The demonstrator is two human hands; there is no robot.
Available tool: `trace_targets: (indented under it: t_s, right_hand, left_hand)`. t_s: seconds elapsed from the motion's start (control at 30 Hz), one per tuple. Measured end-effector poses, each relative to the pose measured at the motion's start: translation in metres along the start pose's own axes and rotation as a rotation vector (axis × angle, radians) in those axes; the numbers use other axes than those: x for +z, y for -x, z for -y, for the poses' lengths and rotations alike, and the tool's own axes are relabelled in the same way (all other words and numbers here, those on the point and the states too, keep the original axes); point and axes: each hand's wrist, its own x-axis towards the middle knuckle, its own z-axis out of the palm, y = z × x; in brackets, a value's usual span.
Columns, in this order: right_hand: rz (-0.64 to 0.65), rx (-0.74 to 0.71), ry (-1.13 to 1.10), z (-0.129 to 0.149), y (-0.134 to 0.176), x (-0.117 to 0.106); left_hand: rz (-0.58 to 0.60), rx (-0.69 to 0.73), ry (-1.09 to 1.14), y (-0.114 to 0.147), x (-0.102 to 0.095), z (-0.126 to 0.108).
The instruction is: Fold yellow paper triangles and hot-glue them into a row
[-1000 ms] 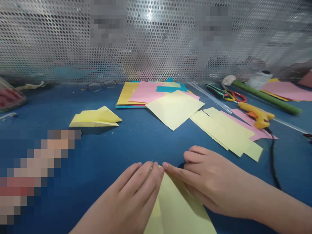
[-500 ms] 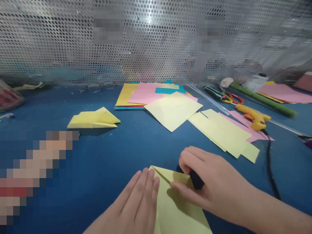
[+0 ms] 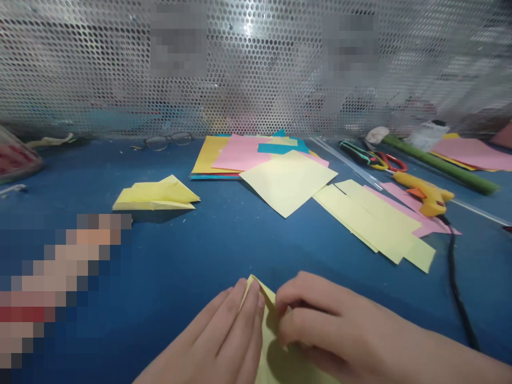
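Blue tabletop (image 3: 224,234), metal mesh (image 3: 256,90) at 12 o'clock: paper fold looks mid-crease.
Yellow paper (image 3: 276,373) at 6 o'clock. Left hand (image 3: 216,336) laid flat on it, fingers straight, nothing gripped; right hand (image 3: 336,322) half-curled over its 1 o'clock edge, can't tell if pinching. Next move likely needs left steady, edge aligned.

A blue table (image 3: 200,250) bears pale yellow paper (image 3: 267,336) and eyeglasses (image 3: 157,142).

Pale yellow paper (image 3: 276,358) lies partly folded, its point facing away.

Pale yellow paper (image 3: 269,333), blue table (image 3: 224,242)
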Motion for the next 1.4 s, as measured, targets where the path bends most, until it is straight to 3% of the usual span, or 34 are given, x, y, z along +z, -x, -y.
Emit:
trace_targets:
  t_s: [0.2,0.27,0.37,0.5,0.63,0.83,0.93,1.03,1.17,1.27,1.4]
  right_hand:
    - [0.125,-0.043,0.018,0.005,-0.001,-0.003]
    - [0.139,-0.041,-0.014,0.006,-0.002,-0.003]
    - [0.078,0.042,-0.051,0.006,-0.004,-0.003]
    - [-0.034,0.174,-0.131,0.003,-0.007,-0.001]
    - [-0.061,0.278,-0.188,0.003,-0.006,-0.001]
    - [-0.074,0.327,-0.251,0.005,-0.002,-0.008]
    - [-0.065,0.256,-0.254,0.002,-0.003,-0.015]
    - [-0.128,0.088,-0.080,0.000,0.000,-0.020]
    - [-0.325,-0.068,0.293,0.002,0.005,-0.019]
    - [-0.417,-0.044,0.425,0.005,0.006,-0.014]
    - [-0.305,0.082,0.384,0.003,0.004,-0.008]
  left_hand:
    - [-0.013,-0.035,0.024,-0.001,-0.005,0.001]
    - [0.073,-0.036,0.053,-0.001,-0.008,0.003]
    - [0.207,-0.012,0.071,-0.002,-0.009,0.006]
    - [0.228,0.048,0.021,-0.006,-0.008,0.011]
    - [0.280,0.004,0.074,-0.010,-0.009,0.013]
    - [0.238,-0.041,0.158,-0.014,-0.008,0.018]
    - [0.241,-0.046,0.204,-0.015,-0.007,0.020]
    - [0.218,-0.066,0.354,-0.017,-0.008,0.022]
    - [0.068,-0.174,0.761,-0.023,-0.011,0.029]
    - [0.040,-0.258,0.815,-0.026,-0.012,0.032]
    - [0.017,-0.240,0.676,-0.026,-0.012,0.032]
